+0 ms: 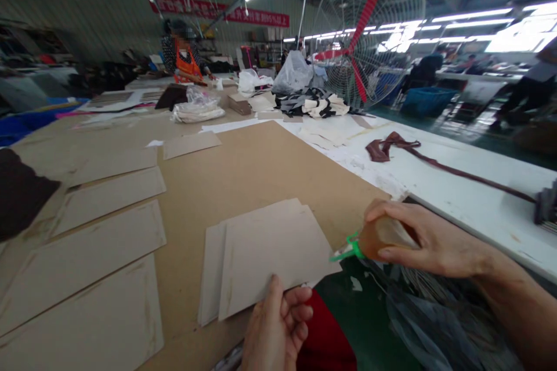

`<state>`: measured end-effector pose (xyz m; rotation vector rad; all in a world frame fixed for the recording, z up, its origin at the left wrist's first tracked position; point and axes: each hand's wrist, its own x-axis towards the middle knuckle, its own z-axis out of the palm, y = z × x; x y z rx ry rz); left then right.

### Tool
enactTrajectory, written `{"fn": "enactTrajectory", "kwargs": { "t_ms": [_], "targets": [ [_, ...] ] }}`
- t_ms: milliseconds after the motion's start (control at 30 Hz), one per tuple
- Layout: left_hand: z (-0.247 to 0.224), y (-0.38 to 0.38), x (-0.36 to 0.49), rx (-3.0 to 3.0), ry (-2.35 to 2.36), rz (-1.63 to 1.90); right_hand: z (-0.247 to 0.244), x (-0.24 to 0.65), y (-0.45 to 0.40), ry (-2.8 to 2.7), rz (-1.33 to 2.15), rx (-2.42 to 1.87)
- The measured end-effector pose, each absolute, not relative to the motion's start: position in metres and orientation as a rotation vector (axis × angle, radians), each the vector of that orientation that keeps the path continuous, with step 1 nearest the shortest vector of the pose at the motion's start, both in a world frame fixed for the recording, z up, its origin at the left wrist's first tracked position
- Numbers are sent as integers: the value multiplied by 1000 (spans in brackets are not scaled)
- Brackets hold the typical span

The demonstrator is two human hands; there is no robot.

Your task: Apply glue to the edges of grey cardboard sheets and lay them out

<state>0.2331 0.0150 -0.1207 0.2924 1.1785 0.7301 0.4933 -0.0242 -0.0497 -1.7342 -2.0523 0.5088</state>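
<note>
Two or more overlapping grey-beige boards (274,249) lie at the near edge of the brown work surface. My left hand (278,322) grips the lower edge of the top board, thumb on its face and fingers curled beneath. In my right hand (404,237) is a squeeze bottle (383,236) of amber liquid, tilted left, my fingers wrapped around it. Its green nozzle (347,248) points at the right corner of the top board; whether it touches is unclear.
Several boards (108,237) with brownish edge marks lie in a row at left, near a dark piece (21,194). A brown strip (456,171) lies on the white table (500,208). Behind are a large fan (369,35), plastic bags and a person in an orange apron (186,61).
</note>
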Motion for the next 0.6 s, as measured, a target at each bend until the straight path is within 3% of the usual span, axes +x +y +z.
{"fn": "enactTrajectory", "kwargs": {
  "t_ms": [600],
  "targets": [
    [-119,13,236,330,1205,767,-72,504,-42,-1864,548,-1676]
  ]
}}
